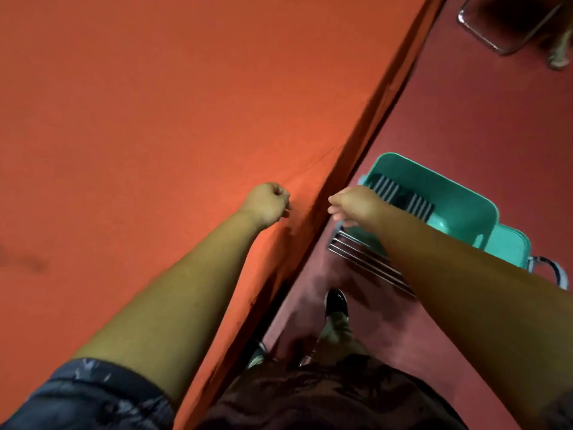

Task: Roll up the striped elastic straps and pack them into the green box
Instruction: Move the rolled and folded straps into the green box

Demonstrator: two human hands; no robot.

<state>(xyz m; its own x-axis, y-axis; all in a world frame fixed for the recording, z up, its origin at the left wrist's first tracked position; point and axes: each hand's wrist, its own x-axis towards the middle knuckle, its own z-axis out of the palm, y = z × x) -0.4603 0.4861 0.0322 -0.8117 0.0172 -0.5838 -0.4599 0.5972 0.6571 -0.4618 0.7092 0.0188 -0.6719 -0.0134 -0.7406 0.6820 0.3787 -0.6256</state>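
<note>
The green box stands open on the dark red floor, right of the table. Rolled striped straps lie inside it at its near left end. My right hand hovers beyond the table edge, just left of the box. One striped elastic strap runs from under that hand down and right beneath my forearm; the hand seems to grip its upper end, though the fingers hide the contact. My left hand is curled into a fist at the edge of the orange table, with nothing visible in it.
The box's green lid lies against its right side, with a looped handle past it. My shoe is on the floor below the strap. A metal chair frame stands at the top right.
</note>
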